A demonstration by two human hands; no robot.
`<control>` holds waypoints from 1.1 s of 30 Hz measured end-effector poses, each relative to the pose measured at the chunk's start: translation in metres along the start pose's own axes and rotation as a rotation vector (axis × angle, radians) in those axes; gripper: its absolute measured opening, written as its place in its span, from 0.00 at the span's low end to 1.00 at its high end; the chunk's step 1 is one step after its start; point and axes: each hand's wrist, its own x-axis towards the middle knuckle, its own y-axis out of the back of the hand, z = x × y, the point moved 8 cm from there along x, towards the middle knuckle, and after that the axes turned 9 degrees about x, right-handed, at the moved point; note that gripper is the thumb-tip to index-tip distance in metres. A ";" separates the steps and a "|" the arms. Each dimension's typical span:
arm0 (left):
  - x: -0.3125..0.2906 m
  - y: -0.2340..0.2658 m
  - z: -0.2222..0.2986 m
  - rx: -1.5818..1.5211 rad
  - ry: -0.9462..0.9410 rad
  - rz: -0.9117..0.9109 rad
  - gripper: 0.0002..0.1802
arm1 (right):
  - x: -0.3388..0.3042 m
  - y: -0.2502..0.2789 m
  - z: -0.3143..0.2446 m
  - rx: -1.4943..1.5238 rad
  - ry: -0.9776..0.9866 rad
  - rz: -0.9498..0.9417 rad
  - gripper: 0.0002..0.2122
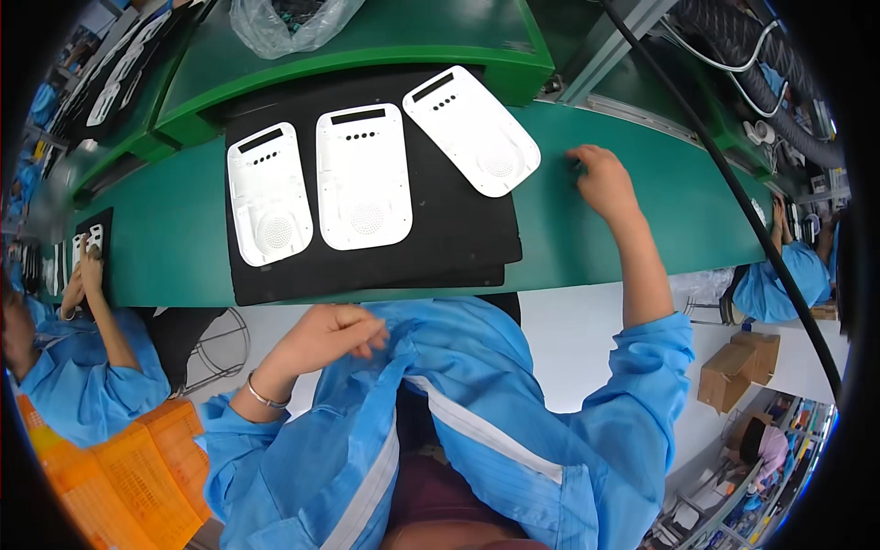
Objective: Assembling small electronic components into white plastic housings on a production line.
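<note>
Three white plastic housings lie on a black mat: a narrower left housing, a middle housing and a tilted right housing. Each has a dark slot, a row of small dark holes and a round patch of perforations. Over my lap, short of the table edge, my left hand is curled closed beside my blue jacket, with nothing visible in it. My right hand is just right of the tilted housing, over the green tabletop, its fingers bent together. Something small and dark shows at its fingertips, too small to name.
A raised green shelf runs behind the mat, with a clear plastic bag on it. A black cable slants across the right side. Co-workers in blue sit at both sides. Orange crates stand at lower left, cardboard boxes at right.
</note>
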 end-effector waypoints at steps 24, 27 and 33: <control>0.033 0.017 0.221 1.013 -0.834 0.253 0.08 | -0.010 0.025 0.046 0.573 -0.375 0.147 0.07; 0.059 0.103 0.260 0.909 -0.846 0.692 0.09 | -0.009 0.023 0.028 0.864 -0.426 0.148 0.09; 0.127 0.267 0.278 1.303 -0.422 1.167 0.23 | 0.010 0.020 -0.021 1.200 -0.474 0.062 0.13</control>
